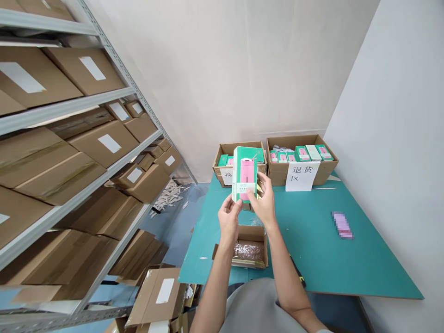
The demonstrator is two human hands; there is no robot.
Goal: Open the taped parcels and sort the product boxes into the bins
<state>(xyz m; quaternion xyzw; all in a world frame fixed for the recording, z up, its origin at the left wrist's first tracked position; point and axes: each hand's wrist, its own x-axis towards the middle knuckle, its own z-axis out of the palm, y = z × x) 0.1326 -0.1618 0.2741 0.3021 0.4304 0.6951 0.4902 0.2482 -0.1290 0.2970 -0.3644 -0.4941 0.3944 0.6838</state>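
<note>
Fingers (250, 194) of both hands, slightly curled, grip a green-white box (245, 175).

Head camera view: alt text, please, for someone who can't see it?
The left hand and right hand hold up a green box picturing something pink, above an open carton on a green table. Two cartons of similar boxes stand behind; loaded shelves rise at left.

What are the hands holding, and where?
A green box picturing a pink bottle: left hand at its lower left corner, right hand at its lower right side.
</note>
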